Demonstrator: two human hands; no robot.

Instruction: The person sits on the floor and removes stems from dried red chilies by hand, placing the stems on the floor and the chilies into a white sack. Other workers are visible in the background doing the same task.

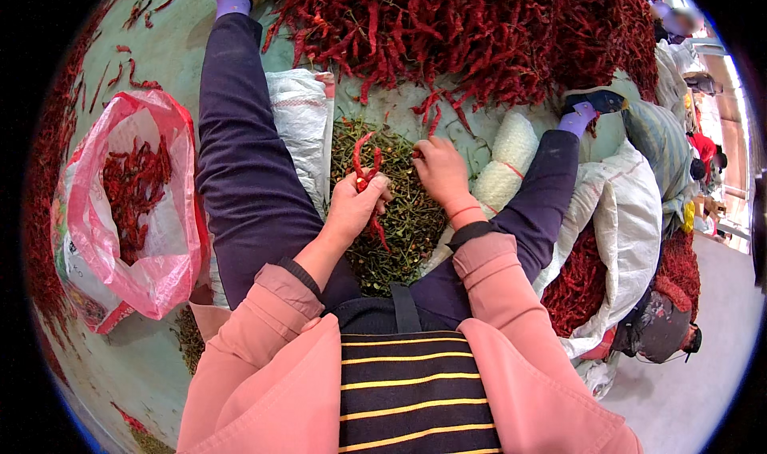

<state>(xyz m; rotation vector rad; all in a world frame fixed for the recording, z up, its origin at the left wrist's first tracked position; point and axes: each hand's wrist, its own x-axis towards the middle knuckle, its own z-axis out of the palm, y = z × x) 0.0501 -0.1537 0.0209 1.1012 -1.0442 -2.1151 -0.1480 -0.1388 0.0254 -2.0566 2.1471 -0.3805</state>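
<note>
My left hand is closed round a few red chili peppers; their tips stick out above and below the fingers. To its right, my right hand has its fingers bent, with a small red piece at the fingertips, perhaps part of a pepper. Beneath both hands, between my legs, lies a heap of green stems and pepper caps. Beyond the hands spreads a large pile of dried red chili peppers, with a few loose ones at its near edge.
At left stands a pink-rimmed plastic bag with red peppers inside. An open white woven sack of peppers is at right. A rolled white sack lies by my right leg, a folded one by my left. Other people are at far right.
</note>
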